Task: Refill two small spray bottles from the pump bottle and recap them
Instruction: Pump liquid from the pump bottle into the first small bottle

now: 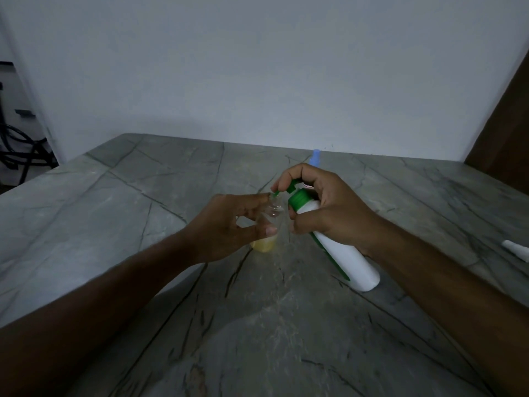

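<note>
My left hand point(229, 224) grips a small clear spray bottle point(269, 227) without its cap; a little yellow liquid lies at its bottom. My right hand point(323, 207) holds the white pump bottle point(349, 259) with the green pump head point(297, 196), tilted toward the left, its base on the table. A finger of that hand lies on the pump top, and the green nozzle tip sits right at the small bottle's open mouth. A second small bottle with a blue top point(315, 156) peeks out behind my right hand, mostly hidden.
The grey stone table point(143, 210) stretches wide around both hands. A small white object point(515, 249) lies at the right edge of the table. A white wall stands behind, a brown panel at far right.
</note>
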